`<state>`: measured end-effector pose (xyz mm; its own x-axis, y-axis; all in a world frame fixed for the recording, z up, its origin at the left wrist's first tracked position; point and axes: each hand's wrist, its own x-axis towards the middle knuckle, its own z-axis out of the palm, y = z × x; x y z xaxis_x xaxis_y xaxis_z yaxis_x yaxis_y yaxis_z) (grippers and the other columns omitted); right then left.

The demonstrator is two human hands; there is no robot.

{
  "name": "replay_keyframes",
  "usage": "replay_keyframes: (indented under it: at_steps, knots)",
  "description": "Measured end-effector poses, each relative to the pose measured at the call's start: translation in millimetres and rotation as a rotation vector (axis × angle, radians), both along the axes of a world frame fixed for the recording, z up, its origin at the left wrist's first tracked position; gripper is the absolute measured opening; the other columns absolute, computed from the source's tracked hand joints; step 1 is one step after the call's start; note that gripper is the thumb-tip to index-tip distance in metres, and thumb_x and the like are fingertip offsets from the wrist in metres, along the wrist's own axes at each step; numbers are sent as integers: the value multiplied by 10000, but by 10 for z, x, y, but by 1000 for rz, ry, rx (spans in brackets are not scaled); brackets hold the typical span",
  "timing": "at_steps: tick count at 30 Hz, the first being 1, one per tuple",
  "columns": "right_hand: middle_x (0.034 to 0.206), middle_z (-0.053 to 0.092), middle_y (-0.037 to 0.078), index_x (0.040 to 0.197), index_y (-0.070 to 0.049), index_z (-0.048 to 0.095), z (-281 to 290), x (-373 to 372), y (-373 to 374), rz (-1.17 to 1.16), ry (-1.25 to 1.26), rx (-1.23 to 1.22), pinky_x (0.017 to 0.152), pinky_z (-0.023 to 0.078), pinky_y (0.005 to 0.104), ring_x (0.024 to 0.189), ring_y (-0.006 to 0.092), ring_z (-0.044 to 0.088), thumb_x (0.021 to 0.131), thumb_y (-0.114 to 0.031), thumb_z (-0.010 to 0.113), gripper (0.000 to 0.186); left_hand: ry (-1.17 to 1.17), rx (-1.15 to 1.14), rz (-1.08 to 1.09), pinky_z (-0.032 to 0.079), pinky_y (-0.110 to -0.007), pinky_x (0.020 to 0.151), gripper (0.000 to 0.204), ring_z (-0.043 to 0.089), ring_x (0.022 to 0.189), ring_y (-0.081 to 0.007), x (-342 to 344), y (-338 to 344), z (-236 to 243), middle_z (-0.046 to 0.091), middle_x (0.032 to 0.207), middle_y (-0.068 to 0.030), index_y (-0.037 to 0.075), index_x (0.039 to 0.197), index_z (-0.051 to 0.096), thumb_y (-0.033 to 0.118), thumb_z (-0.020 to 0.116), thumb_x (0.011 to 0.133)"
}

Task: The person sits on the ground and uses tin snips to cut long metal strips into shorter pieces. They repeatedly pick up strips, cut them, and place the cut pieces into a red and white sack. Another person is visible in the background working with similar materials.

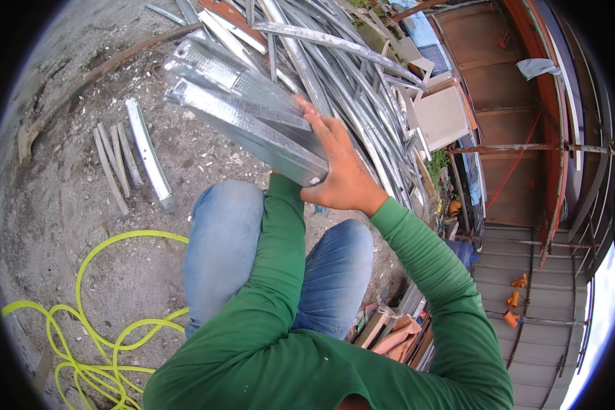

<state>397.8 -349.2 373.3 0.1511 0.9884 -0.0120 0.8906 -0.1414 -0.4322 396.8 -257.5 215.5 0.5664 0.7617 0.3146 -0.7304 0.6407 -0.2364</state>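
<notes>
Several galvanized steel channel offcuts (246,109), bundled, raised before my knees; my right hand (342,171) clasps their near ends. Left hand hidden behind bundle, grip unclear. Yellow hose (96,328) on ground.

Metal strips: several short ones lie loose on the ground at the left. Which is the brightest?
The rightmost strip: shiny silver and the longest, while the strips beside it are dull grey and shorter.

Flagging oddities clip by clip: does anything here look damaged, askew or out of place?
Yes. The pile of metal strips behind the held bundle of metal channels is a bent, tangled heap. A yellow-green hose sprawls in loose loops on the dirt ground. Short strips lie scattered.
</notes>
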Motion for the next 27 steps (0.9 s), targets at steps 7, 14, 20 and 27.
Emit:
replay_keyframes:
  at_steps: [7, 14, 20, 27]
  knots:
    - [1069, 567, 228, 1275, 60, 558, -97, 311, 156, -29, -115, 43, 846, 499, 455, 981, 425, 613, 553, -226, 811, 817, 78, -302, -44, 592, -386, 827, 578, 682, 948, -295, 99, -223, 93, 669, 1032, -201, 8, 1194, 603, 540, 461, 1017]
    - [1043, 669, 216, 1141, 36, 647, -193, 613, -13, -16, -176, 158, 786, 542, 463, 895, 435, 672, 591, -313, 784, 666, 275, -338, 20, 549, -417, 958, 613, 662, 1065, -281, 98, -417, 285, 663, 1172, -131, 68, 1312, 575, 605, 439, 1049]
    - [1244, 602, 207, 1466, -70, 475, 186, 540, -173, -26, -136, 151, 1007, 468, 467, 1189, 419, 587, 646, -339, 808, 925, 124, -73, -20, 531, -447, 1010, 587, 647, 1145, -311, 173, -255, -6, 660, 1239, -165, 81, 1362, 567, 549, 364, 1071]
    - [1423, 559, 219, 1487, -39, 482, 184, 1185, -1807, -281, 110, 28, 1154, 396, 440, 1335, 381, 536, 676, -459, 937, 1021, 415, -143, -67, 346, -541, 1207, 900, 386, 1471, -351, -104, -632, 773, 381, 1609, -138, 136, 1609, 334, 765, 433, 972]
